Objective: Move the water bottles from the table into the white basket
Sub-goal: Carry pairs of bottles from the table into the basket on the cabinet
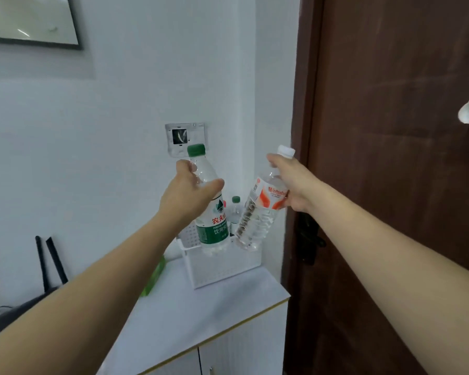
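Observation:
My left hand (188,194) grips a green-capped, green-labelled water bottle (211,226) by its upper body, held nearly upright over the white basket (222,269). My right hand (290,182) grips a white-capped bottle with a red and white label (257,217) near its neck, tilted with its base toward the basket. Both bottle bases hang at about the basket's rim. Another green-capped bottle (235,209) stands inside the basket, behind the two held ones.
The perforated basket sits at the back of a white cabinet top (201,312), against the wall. A green packet (156,277) lies left of it. A dark brown door (390,158) with a black handle (309,239) stands at the right. Black router antennas (52,261) rise at the left.

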